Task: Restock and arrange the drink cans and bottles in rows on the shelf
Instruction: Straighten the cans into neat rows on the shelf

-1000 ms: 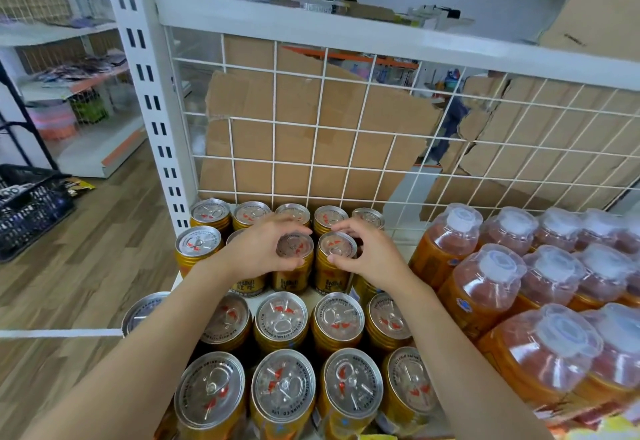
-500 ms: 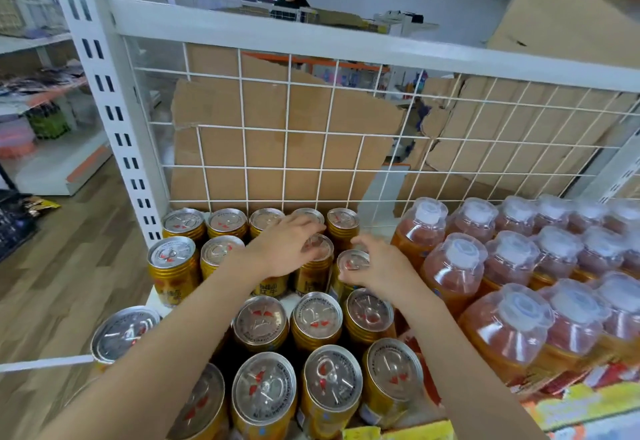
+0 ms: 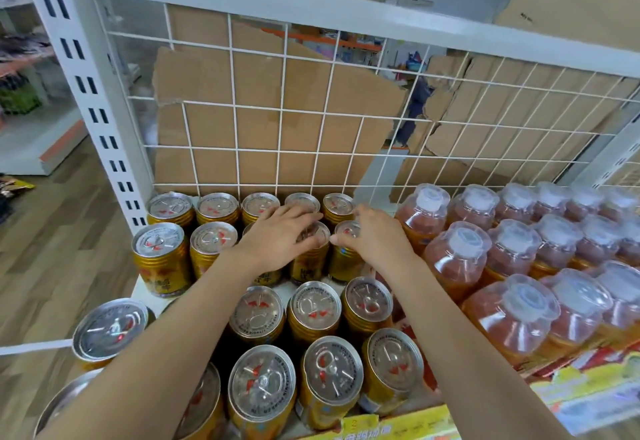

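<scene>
The left hand [image 3: 277, 237] is gripping a round gold metal can [image 3: 309, 266]. The right hand [image 3: 375, 239] is pinching the next gold can [image 3: 344, 263].

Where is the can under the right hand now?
Head view, centre: the can under the right hand stands in the second row from the wire grid, between the left-hand can and the orange bottles.

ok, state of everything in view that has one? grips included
Left-hand grip: fingers curled over the top of a second-row can, holding it.
Right-hand grip: fingertips pinching the top of the neighbouring can.
Both held cans: upright, sealed.
Other gold cans: upright, sealed, in rows.
Bottles: upright, capped, in rows.
</scene>
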Motion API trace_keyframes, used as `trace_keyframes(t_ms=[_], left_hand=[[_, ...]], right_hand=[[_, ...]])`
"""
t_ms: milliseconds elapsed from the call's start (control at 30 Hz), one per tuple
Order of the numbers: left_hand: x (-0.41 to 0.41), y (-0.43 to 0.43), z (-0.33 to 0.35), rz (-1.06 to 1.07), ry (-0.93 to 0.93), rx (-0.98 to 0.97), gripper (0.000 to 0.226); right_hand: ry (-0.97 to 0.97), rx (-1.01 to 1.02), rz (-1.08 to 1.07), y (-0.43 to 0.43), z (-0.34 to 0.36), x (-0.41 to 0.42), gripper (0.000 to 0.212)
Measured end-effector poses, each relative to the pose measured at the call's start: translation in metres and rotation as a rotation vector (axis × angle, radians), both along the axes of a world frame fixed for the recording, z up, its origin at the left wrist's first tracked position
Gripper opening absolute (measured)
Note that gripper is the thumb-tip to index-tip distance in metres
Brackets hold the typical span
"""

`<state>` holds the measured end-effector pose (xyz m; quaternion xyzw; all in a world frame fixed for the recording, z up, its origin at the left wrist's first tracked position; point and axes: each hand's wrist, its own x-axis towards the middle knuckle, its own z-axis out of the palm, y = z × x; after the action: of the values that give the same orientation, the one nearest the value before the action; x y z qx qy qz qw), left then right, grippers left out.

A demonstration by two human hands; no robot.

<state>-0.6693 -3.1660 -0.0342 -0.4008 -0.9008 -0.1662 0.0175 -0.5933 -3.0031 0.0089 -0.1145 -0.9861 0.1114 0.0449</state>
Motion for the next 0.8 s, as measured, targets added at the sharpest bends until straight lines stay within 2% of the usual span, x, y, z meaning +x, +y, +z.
trace_keyframes(t_ms=[133, 233, 333, 633, 800], left_hand=[[0.002, -0.002, 0.001, -0.008, 0.0, 0.011, 0.056], [0.002, -0.002, 0.001, -0.005, -0.004, 0.007, 0.058], [0.002, -0.001, 0.001, 0.002, -0.014, 0.018, 0.059], [0.001, 0.0, 0.0, 0.01, -0.024, 0.03, 0.061], [0.001, 0.0, 0.001, 0.014, -0.02, 0.023, 0.06]], right_hand=[[0.009, 0.014, -0.001, 0.0, -0.002, -0.003, 0.07], [-0.055, -0.14, 0.043, 0.005, -0.001, -0.002, 0.063], [-0.097, -0.221, 0.037, 0.009, 0.003, -0.001, 0.066], [-0.019, -0.112, -0.057, 0.003, 0.001, 0.0, 0.066], [-0.028, -0.159, -0.008, 0.004, 0.004, 0.0, 0.06]])
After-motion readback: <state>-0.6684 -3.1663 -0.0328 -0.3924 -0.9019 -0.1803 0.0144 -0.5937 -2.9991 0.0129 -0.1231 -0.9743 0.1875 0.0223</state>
